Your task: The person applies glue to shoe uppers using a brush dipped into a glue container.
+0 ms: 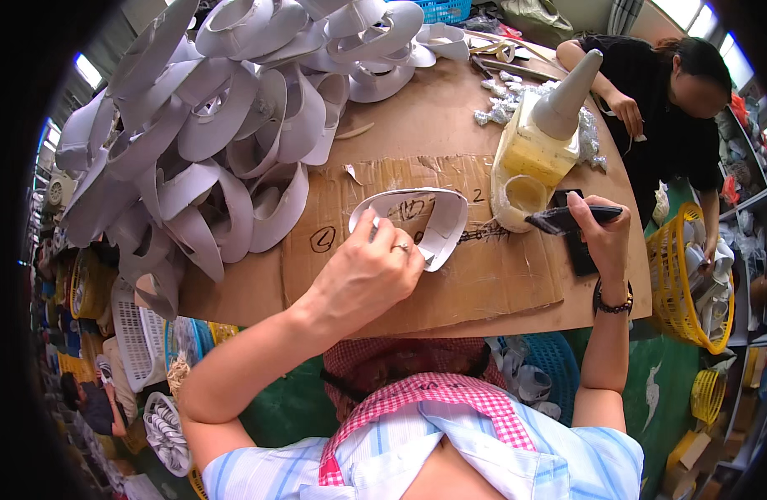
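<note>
My left hand [375,262] pinches the near left rim of a white shoe upper [446,223], a curved loop lying over a cardboard sheet [517,287]. Its pale inner side faces up. To the right, my right hand [604,229] is closed around a black brush [558,220], whose dark tip points left, apart from the upper. Between the two hands, just beyond the brush tip, stands a yellowish glue bottle [533,158] with an open round mouth on its near side and a grey cone on top. A flat black object [580,254] lies partly hidden by my right hand.
White uppers [208,117] are heaped high along the table's left and far side. Crumpled clear plastic [500,104] lies behind the bottle. At the right, another person [667,108] works beside a yellow basket [671,275]. A blue basket [550,367] stands under the near table edge.
</note>
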Demonstrator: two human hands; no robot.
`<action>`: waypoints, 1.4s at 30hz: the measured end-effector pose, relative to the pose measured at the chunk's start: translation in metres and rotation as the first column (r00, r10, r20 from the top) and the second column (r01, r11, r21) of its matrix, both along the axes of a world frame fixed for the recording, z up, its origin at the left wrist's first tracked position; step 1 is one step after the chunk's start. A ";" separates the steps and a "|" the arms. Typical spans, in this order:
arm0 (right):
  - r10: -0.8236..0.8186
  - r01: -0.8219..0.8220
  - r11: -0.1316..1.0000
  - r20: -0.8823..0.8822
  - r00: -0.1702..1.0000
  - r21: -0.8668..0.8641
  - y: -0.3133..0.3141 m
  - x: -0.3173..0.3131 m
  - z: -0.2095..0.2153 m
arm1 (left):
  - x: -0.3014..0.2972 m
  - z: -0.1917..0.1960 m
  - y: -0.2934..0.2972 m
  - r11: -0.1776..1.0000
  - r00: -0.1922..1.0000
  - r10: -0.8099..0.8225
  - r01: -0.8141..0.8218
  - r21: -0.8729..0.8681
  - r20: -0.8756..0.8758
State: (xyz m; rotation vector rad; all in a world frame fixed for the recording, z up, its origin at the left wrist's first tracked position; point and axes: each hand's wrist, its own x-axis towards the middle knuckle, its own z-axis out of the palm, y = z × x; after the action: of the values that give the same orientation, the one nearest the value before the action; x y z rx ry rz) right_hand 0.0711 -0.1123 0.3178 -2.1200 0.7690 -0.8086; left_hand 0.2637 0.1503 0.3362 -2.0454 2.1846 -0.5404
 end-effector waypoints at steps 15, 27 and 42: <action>0.607 -0.562 0.765 0.064 0.792 -0.314 0.098 0.061 -0.056 | 0.001 -0.091 0.050 0.983 0.997 -0.002 -0.011 -0.182 -0.075; 0.812 -0.801 0.568 -0.029 0.583 -0.191 0.103 0.094 -0.032 | -0.002 -0.113 0.063 0.928 0.960 0.025 -0.127 -0.350 -0.280; 0.719 -0.696 0.488 -0.209 0.663 -0.528 0.118 0.128 -0.039 | -0.009 -0.110 0.061 0.862 0.872 0.076 -0.301 -0.407 -0.484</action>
State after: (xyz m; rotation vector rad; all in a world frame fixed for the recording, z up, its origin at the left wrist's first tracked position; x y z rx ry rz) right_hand 0.1987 0.0056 0.2788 -2.6070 -0.5041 -0.6319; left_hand 0.2546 0.2115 0.2258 -2.8782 2.1845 -0.6828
